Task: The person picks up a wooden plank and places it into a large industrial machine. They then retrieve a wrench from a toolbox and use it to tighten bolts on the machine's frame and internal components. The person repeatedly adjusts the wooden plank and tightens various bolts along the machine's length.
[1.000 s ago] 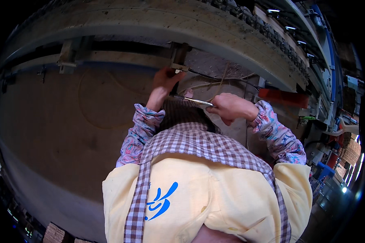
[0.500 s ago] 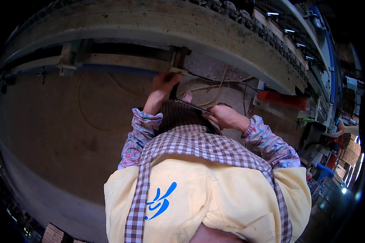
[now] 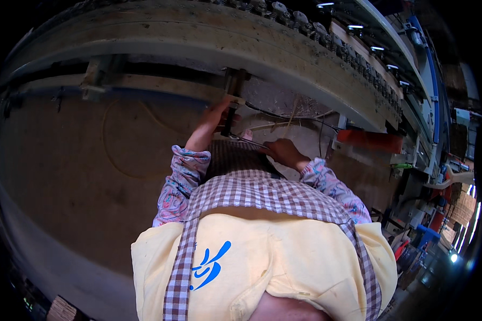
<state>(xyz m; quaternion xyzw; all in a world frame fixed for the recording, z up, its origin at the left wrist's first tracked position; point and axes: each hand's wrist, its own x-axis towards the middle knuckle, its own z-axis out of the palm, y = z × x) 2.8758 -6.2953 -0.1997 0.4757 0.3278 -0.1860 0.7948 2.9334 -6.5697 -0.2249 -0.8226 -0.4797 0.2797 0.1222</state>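
My left hand [image 3: 213, 116] reaches up to a dark upright bracket [image 3: 231, 88] on the long concrete-coloured machine beam [image 3: 198, 37]. Its fingertips lie against the bracket and a small pale piece there; the grip itself is hidden. My right hand [image 3: 283, 152] is lower and to the right, closed around the end of a thin metal rod [image 3: 247, 140] that runs left toward the bracket's foot. Both forearms wear patterned sleeves. A yellow apron [image 3: 284, 257] with checked straps fills the lower part of the view.
Thin wires [image 3: 300, 114] loop over a dusty pale plate behind the hands. A brown dusty panel [image 3: 91, 176] spreads to the left. A red bar [image 3: 369, 140] lies at the right. A row of rollers [image 3: 359, 59] runs along the beam's top, and blue and red machinery [image 3: 428, 230] stands at the far right.
My right hand has dropped lower and nearer to my body with the rod. My left hand has stayed up at the bracket.
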